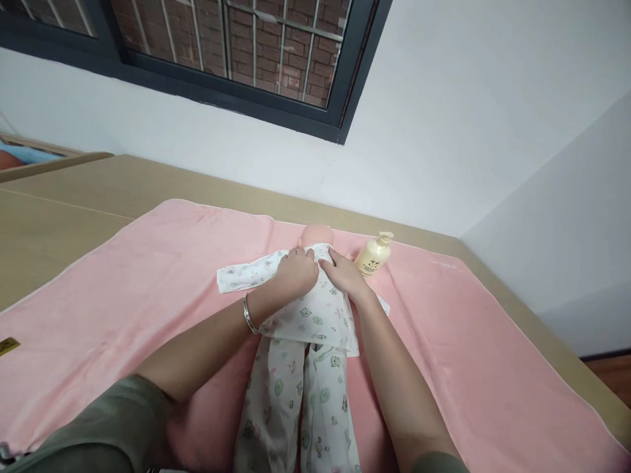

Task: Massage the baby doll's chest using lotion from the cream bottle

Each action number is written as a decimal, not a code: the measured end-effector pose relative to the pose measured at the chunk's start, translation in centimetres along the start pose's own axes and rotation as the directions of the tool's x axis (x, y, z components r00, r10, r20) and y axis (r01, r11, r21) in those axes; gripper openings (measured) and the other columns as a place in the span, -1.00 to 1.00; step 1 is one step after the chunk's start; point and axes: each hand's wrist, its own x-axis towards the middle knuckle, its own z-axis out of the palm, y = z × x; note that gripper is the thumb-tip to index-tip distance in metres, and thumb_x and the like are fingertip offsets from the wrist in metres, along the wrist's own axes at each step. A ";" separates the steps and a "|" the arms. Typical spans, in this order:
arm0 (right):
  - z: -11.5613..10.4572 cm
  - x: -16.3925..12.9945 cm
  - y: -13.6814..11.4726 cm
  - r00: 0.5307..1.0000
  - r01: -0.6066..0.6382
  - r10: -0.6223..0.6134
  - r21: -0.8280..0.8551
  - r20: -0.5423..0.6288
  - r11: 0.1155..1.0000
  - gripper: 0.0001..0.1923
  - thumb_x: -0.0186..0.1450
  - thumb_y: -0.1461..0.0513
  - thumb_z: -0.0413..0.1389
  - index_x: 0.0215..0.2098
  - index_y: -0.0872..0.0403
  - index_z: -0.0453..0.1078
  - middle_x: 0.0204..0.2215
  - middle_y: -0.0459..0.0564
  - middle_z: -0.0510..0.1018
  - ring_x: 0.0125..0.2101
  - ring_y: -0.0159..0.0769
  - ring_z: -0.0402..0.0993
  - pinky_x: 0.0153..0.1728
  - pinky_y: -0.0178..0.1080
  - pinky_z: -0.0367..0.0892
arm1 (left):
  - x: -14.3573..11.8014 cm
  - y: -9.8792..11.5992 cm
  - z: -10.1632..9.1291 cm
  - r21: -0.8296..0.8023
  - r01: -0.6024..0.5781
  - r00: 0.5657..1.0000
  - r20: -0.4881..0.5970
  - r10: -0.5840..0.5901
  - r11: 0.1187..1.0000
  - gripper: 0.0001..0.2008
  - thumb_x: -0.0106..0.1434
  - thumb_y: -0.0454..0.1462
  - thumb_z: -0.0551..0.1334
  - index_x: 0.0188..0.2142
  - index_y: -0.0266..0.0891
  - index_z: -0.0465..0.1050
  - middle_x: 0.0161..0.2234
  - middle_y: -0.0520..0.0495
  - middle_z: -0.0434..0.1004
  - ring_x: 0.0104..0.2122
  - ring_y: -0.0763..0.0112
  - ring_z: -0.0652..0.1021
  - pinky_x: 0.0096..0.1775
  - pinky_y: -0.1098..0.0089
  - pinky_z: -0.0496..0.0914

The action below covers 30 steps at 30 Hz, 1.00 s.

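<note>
A baby doll lies on its back, its bald head (317,235) at the far end and its face mostly out of sight. It is dressed in a white long-sleeved baby shirt (308,315) with small green and brown animal prints, and matching trousers (323,401). My left hand (297,272), below a silver bangle, is closed with its curled fingers on the shirt's upper chest. At the opposite shoulder, my right hand (344,272) grips the shirt near the collar, thumb on top and some fingers hidden. One sleeve (246,272) stretches out flat to the left.
A pale yellow pump bottle (373,254) stands right of the doll's head. Beneath everything spreads a pink blanket (162,263) over a wooden surface (64,210). Behind are a white wall and a dark-framed window (236,79). A yellow-black label (8,345) shows at far left.
</note>
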 end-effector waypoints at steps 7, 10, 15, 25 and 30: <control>0.5 -2.0 -3.6 0.998 -0.035 0.019 -0.286 -0.059 0.957 -0.52 0.46 0.13 -0.18 0.13 0.27 0.36 0.05 0.34 0.53 0.08 0.05 0.42 0.09 -0.07 0.21 | 1.4 -1.9 -0.5 -0.189 0.016 0.998 0.067 -0.003 0.982 -0.60 0.41 -0.19 -0.08 -0.02 -0.30 0.45 -0.01 -0.29 0.57 -0.02 0.07 0.56 -0.03 0.21 0.40; 0.6 -3.0 -5.1 0.997 -0.052 0.028 -0.350 -0.073 0.935 -0.55 0.46 0.18 -0.16 0.09 0.30 0.37 0.02 0.38 0.52 0.07 0.07 0.42 0.08 -0.06 0.21 | 2.0 -2.8 -0.5 -0.227 0.019 0.995 0.095 0.003 0.974 -0.57 0.41 -0.13 -0.07 0.02 -0.25 0.44 0.02 -0.25 0.57 -0.02 0.09 0.57 -0.04 0.22 0.41; 0.5 -2.0 -3.6 0.997 0.003 -0.020 -0.243 -0.069 0.970 -0.57 0.46 0.16 -0.17 0.05 0.21 0.41 0.03 0.28 0.54 0.06 0.00 0.42 0.03 -0.12 0.24 | 0.7 -1.4 -0.9 -0.111 0.023 0.997 0.072 -0.015 0.994 -0.56 0.43 -0.17 -0.10 0.07 -0.35 0.40 0.02 -0.35 0.55 0.01 0.02 0.55 -0.02 0.16 0.39; 0.7 -1.4 -2.9 0.996 -0.022 -0.004 -0.279 -0.090 0.960 -0.53 0.50 0.10 -0.20 0.10 0.22 0.38 0.06 0.27 0.53 0.08 -0.02 0.42 0.07 -0.12 0.23 | 0.1 -0.5 -1.1 -0.027 0.047 0.995 0.087 -0.045 0.999 -0.60 0.41 -0.22 -0.07 0.03 -0.36 0.41 0.02 -0.38 0.52 0.01 0.01 0.54 -0.02 0.17 0.38; 1.2 -3.0 -5.3 0.994 -0.015 -0.027 -0.393 -0.102 0.919 -0.55 0.49 0.20 -0.19 0.13 0.31 0.34 0.11 0.36 0.48 0.12 0.02 0.38 0.14 -0.07 0.18 | 1.8 -2.2 -0.1 -0.153 0.069 0.994 0.099 -0.054 0.986 -0.55 0.41 -0.13 -0.09 0.09 -0.28 0.36 0.06 -0.30 0.53 0.05 0.06 0.53 0.03 0.19 0.37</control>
